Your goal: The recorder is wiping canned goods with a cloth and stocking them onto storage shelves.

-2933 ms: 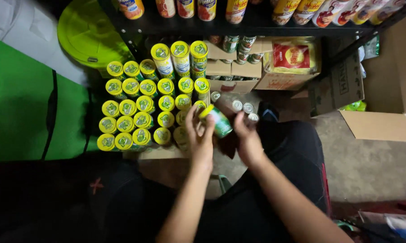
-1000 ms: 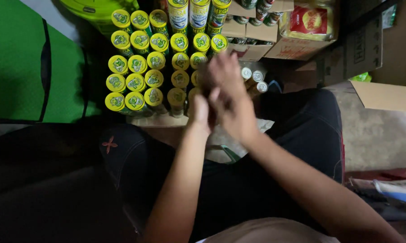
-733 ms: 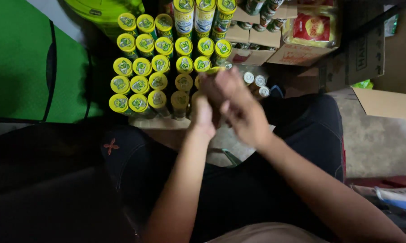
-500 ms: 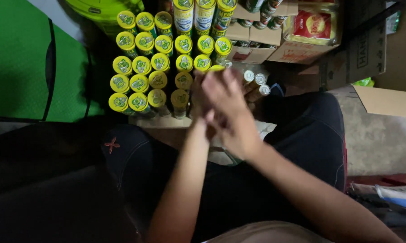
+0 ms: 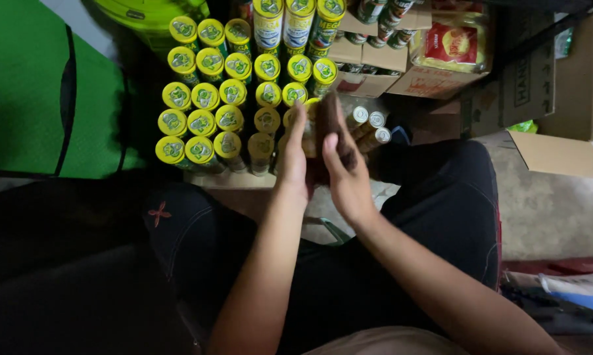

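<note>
**Both hands closed round one can at the edge of the stack**

L hand (image 5: 295, 158) and R hand (image 5: 344, 172) were pressed together w/ a can (image 5: 311, 128) between them, just in front of the yellow-lidded cans (image 5: 227, 95) and above the lap. Fingers of both hands were curled narrow round it, R fingers (image 5: 329, 121) wrapped over the far side; most of the can was hidden, only a strip of yellow-green showed.

Handling, judged: a rigid metal cylinder, prob. fairly heavy if full, smooth label so a bit slippery; thin wall could dent if dropped. Best grip looked to be round the body, mid-height, or palm-to-palm as here.

Count: approx. 20 yellow lids visible in the block, in rows; exact no. unclear where hands cover them. 3 taller cans (image 5: 298, 23) stood behind. 3 small silver-topped cans (image 5: 367, 126) lay tilted just right of the hands. 1 red-and-yellow packet (image 5: 451, 43) sat on cardboard boxes (image 5: 402, 72), w/ more dark cans behind, too cut off to count. Green bag (image 5: 27, 85) lay left.
</note>
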